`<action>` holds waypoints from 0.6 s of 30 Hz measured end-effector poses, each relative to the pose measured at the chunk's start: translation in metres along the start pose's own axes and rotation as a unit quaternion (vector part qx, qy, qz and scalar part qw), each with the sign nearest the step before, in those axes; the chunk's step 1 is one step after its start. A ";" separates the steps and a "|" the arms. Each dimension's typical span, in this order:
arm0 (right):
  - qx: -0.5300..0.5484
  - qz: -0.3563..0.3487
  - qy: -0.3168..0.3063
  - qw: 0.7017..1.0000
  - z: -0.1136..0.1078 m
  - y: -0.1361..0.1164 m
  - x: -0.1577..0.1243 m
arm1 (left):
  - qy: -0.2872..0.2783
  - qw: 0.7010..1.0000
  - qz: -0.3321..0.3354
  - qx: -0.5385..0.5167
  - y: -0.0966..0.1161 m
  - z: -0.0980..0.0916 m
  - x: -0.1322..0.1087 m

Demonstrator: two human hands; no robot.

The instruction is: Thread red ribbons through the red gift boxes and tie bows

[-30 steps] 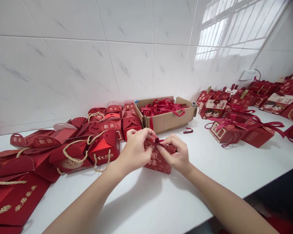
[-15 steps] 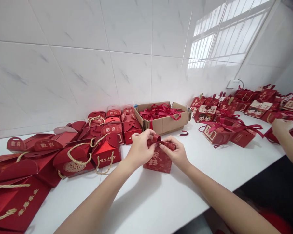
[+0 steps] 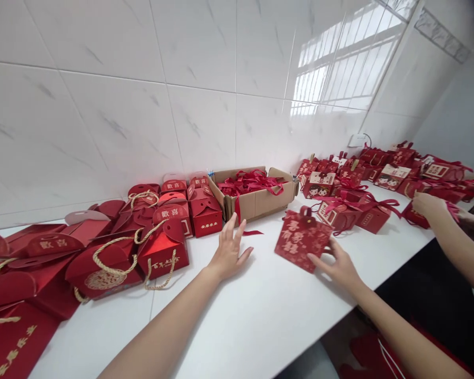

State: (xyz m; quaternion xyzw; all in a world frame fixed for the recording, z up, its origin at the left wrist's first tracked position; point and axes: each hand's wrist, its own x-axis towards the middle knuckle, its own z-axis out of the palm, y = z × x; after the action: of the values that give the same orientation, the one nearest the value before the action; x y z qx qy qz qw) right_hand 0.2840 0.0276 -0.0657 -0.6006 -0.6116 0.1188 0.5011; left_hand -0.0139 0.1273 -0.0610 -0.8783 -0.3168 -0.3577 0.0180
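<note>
A red gift box (image 3: 300,237) with gold lettering and a small loop on top is tilted above the white table. My right hand (image 3: 335,266) grips its lower right side, with the thumb on the front face. My left hand (image 3: 229,251) is apart from the box, fingers spread and holding nothing. Just beyond it, a red ribbon (image 3: 238,209) hangs over the front of a cardboard box (image 3: 256,205) filled with red ribbons (image 3: 250,182); its end lies on the table.
Red gift boxes with rope handles (image 3: 114,263) crowd the left. Finished-looking ribboned boxes (image 3: 373,213) and more red boxes (image 3: 395,176) stand at the right. A co-worker's hand (image 3: 430,205) works among them. A tiled wall (image 3: 197,126) runs behind the white table (image 3: 237,321).
Both hands were together at the gift box's top. My left hand has let go and opened; my right hand has carried the box to the right. The view has shifted slightly.
</note>
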 end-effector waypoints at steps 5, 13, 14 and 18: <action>-0.069 0.102 0.102 0.987 -0.058 0.055 0.005 | -0.082 0.995 -0.052 -0.012 -0.002 0.001 -0.001; 0.008 0.109 0.057 0.992 -0.110 0.124 0.037 | -0.111 0.990 -0.081 -0.022 0.000 0.003 0.001; -0.012 0.095 0.064 0.993 -0.109 0.129 0.049 | -0.111 0.990 -0.081 -0.022 0.001 0.003 0.001; -0.087 0.057 0.107 0.989 -0.085 0.142 0.101 | -0.107 0.991 -0.080 -0.020 0.002 0.001 0.001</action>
State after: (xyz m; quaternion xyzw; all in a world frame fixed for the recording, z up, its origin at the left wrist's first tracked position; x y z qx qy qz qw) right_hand 0.4580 0.1107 -0.0845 -0.6855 -0.5270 0.0287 0.5016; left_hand -0.0117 0.1265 -0.0613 -0.8835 -0.3791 -0.2680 -0.0626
